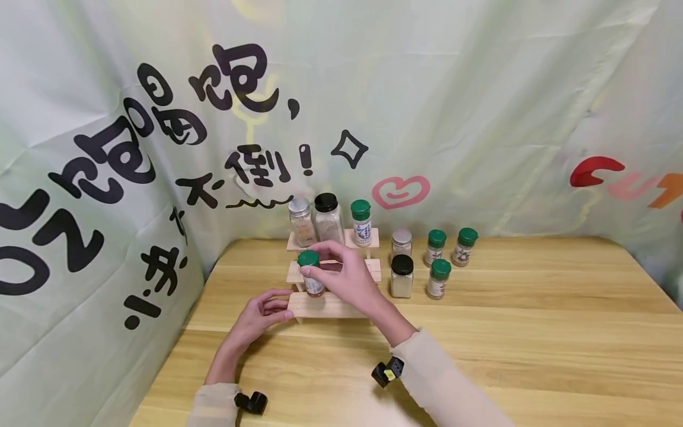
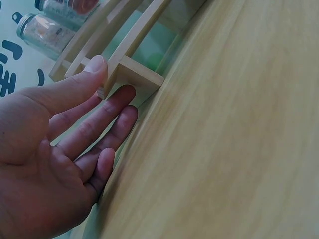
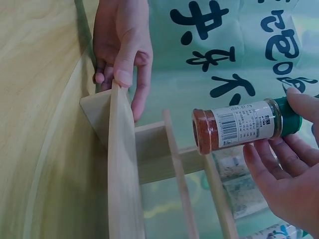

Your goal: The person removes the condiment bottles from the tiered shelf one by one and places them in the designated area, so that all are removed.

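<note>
My right hand [image 1: 349,277] holds a small spice jar [image 3: 232,127] by its green cap [image 3: 289,117], thumb on one side and fingers on the other. Red-brown powder shows through the jar's base, and a white barcode label wraps its side. In the head view the jar is upright over the lowest step of a three-tier wooden rack [image 1: 333,306]; the right wrist view shows a gap between them. My left hand [image 1: 255,317] grips the left end of that step, its thumb [image 2: 94,64] on the board and the other fingers around the end.
On the rack's top tier stand a silver-capped jar [image 1: 302,222], a black-capped jar [image 1: 329,219] and a green-capped jar [image 1: 362,224]. Right of the rack, several jars stand on the table [image 1: 533,332], among them a black-capped one [image 1: 402,277]. A printed cloth [image 1: 453,118] hangs behind.
</note>
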### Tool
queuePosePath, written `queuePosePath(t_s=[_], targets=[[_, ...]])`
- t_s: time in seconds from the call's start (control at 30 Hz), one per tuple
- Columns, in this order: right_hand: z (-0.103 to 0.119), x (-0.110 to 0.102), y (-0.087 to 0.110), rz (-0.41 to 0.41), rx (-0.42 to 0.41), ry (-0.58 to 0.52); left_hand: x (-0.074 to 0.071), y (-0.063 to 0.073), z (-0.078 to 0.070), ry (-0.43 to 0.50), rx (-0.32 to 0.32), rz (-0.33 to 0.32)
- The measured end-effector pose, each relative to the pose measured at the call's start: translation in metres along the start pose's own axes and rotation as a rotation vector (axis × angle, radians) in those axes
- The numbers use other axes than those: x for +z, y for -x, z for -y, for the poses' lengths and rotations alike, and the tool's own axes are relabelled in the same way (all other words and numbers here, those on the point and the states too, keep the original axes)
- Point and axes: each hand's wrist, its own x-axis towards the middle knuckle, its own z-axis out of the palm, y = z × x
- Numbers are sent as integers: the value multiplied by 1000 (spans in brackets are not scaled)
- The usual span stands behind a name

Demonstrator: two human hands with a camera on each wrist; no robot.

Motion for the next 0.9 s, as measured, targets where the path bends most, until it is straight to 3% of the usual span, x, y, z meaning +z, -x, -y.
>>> queuePosePath(t_s=[0.9], targets=[[13,-36,36,39,-36,65,-1,1,2,14,36,11]])
